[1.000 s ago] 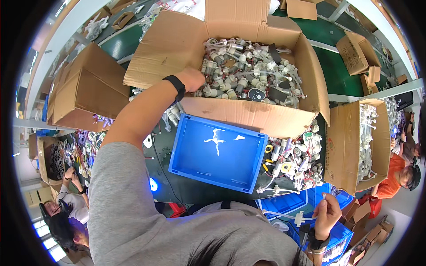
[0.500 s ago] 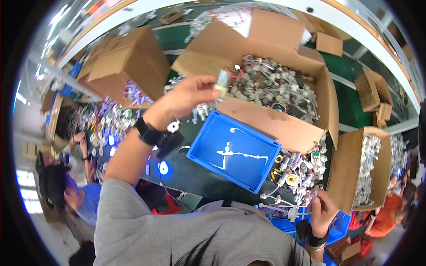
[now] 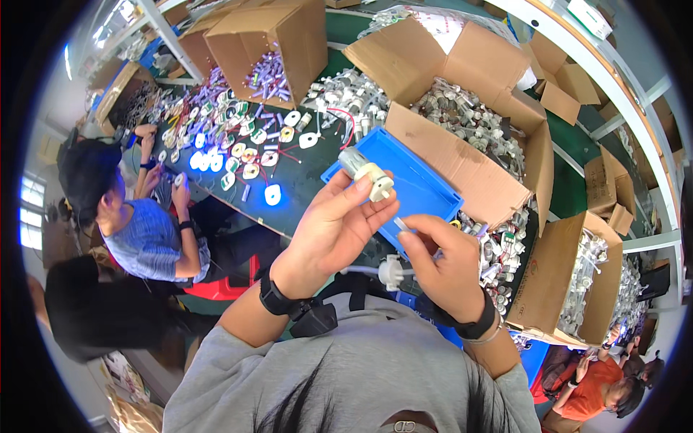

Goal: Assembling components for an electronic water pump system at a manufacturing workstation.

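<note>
Between the thumb and fingers of my left hand (image 3: pixel 328 234) is a small motor pump (image 3: pixel 367 175), a metal cylinder with a cream plastic end and a thin red wire. Its pale nozzle points toward my right hand (image 3: pixel 449 265). That hand pinches the end of a clear plastic tube (image 3: pixel 401 224), close to the nozzle but apart from it. A white round plastic fitting (image 3: pixel 390 273) on tubing hangs below the right fingers. Behind both hands lies a blue plastic tray (image 3: pixel 426 186), partly hidden by the left hand and pump.
A big open cardboard box (image 3: pixel 451 157) full of motor pumps stands behind the tray. Loose parts (image 3: pixel 498 249) are heaped at the right beside another box (image 3: pixel 552 278). Purple cylinders (image 3: pixel 268 76) spill from a box at far left. A co-worker (image 3: pixel 148 234) sits at the left.
My left hand has brought the motor pump from beside the large box down toward my chest. My right hand has come in from the far right with the tube and fitting.
</note>
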Tool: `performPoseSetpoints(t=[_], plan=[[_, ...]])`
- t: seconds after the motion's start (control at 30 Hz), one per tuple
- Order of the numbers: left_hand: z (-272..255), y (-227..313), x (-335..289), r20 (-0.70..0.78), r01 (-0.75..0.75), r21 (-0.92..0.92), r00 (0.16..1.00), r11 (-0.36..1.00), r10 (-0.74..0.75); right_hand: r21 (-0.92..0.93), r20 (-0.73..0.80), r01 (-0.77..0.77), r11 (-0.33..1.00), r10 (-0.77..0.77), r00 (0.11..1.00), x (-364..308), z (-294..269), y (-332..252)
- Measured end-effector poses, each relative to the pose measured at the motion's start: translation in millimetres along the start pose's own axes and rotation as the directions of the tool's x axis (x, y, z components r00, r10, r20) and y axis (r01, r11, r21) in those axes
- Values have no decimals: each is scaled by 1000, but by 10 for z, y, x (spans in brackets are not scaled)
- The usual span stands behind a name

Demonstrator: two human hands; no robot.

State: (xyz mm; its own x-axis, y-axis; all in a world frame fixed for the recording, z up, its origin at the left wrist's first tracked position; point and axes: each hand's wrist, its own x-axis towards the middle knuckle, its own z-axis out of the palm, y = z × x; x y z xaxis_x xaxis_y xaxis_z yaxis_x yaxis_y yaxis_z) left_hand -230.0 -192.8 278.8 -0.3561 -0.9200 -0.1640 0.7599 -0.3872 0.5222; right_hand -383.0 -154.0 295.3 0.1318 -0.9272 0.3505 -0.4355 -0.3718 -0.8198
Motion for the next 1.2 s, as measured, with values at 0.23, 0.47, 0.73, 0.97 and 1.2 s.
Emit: performPoseSetpoints(t=[0.23, 0.47, 0.73, 0.97, 1.2], plan=[[-11, -54, -495, -66, -82, 14, 994, 997, 82, 72, -42, 28, 997, -25, 999, -221, 177, -156], [-75, -109, -688, -26, -145, 80, 989, 986, 147, 96, 21, 27, 995, -29, 999, -360, 235, -224], [-72, -149, -809, -31, -270, 201, 959, 942, 282, 505, 152, -260, 823, 212, 965, -480, 313, -270], [-167, -187, -825, 12, -362, 325, 925, 874, 379, 497, 158, -316, 808, 273, 949, -517, 360, -289], [-255, 30, -770, 117, -393, 406, 918, 825, 380, 315, 59, -189, 930, 179, 982, -403, 450, -391]])
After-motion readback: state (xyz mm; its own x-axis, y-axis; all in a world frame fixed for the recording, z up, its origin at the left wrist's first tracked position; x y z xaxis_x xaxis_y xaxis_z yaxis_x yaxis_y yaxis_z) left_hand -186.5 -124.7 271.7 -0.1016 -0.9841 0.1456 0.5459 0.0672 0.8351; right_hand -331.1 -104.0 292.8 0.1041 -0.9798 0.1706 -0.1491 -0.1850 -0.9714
